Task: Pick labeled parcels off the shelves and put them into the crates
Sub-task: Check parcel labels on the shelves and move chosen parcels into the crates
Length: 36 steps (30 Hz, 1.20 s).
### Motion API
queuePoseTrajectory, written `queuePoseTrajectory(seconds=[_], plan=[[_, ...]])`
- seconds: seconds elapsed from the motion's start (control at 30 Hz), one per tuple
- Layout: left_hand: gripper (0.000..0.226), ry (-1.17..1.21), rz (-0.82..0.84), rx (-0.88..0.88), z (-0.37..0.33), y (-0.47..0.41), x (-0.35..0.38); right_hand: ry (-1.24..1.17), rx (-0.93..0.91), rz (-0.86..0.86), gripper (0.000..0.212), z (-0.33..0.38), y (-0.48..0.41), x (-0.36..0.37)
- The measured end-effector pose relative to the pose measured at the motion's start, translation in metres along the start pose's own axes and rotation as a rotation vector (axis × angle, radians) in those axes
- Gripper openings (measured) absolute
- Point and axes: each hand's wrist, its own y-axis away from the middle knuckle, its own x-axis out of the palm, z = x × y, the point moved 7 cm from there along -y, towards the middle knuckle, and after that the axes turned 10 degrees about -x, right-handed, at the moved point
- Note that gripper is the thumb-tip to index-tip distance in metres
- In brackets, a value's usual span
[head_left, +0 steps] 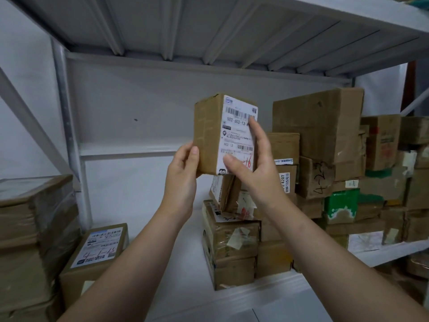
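Left hand (183, 169), right hand (254, 168) aloft, mid-grip.

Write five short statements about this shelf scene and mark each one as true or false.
1. The left hand and the right hand both hold the brown cardboard parcel with a white label. True.
2. This parcel rests on the white metal shelf. False: it is lifted above the shelf, in the air.
3. Red handwriting shows on the white label. True.
4. The green and white box stands left of both hands. False: it stands to the right, among stacked cartons.
5. A crate stands on the shelf. False: no crate is in view.
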Motion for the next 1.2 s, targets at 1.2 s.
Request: queuePoseTrajectory(seconds=[1.2], plan=[[0.036, -0.736, -0.361, 0.111, 0.021, 0.119, -0.138, 0.079, 0.137, 0.209, 0.076, -0.059, 0.105, 0.148]])
